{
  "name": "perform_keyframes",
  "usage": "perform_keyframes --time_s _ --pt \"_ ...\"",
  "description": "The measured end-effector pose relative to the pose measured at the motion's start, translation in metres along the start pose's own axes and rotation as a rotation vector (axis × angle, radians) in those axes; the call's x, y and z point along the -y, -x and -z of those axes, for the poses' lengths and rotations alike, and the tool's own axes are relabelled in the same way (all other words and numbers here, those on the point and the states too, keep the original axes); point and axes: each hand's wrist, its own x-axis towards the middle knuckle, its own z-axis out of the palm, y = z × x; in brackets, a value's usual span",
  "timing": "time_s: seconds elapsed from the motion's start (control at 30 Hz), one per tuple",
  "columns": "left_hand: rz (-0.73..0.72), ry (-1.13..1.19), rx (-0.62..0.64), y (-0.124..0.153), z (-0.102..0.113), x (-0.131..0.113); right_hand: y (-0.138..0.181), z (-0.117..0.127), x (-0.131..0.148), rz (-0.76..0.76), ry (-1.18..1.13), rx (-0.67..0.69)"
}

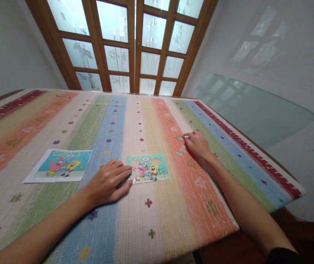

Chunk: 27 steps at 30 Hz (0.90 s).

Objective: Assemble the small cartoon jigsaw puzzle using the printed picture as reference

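A partly assembled jigsaw puzzle point(152, 169) with cartoon characters lies flat on the table, with gaps in its left and upper parts. My left hand point(111, 182) rests palm down at its left edge, fingers stretched out and touching the border. To the right of the puzzle, my right hand point(197, 143) is over the orange stripe, thumb and index finger closed on a small pale puzzle piece point(187, 137). Several loose turquoise puzzle pieces point(178, 154) lie beside and below those fingertips. A printed reference picture point(63, 165) of the same characters lies left of my left hand.
A striped tablecloth point(134, 227) covers the table, whose near right edge drops off under my right forearm. Wooden doors with frosted panes point(116, 55) stand beyond the far edge. A white wall point(256, 47) runs along the right side.
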Motion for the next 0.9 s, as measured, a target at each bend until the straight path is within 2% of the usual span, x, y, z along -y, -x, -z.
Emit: perform_keyframes --time_s 0.27,0.5,0.73,0.9 --pt "0.029 0.002 0.004 0.002 -0.002 0.001 -0.009 -0.01 -0.008 0.073 0.048 0.029" --pt "0.012 0.025 -0.038 0.002 -0.004 0.001 -0.01 -0.006 -0.017 0.079 -0.059 0.01" --pt "0.024 0.03 -0.028 0.003 -0.005 0.001 -0.009 0.005 -0.011 -0.05 -0.396 0.023" --pt "0.015 0.023 -0.036 0.001 -0.003 0.001 -0.003 0.013 0.011 -0.11 -0.826 0.124"
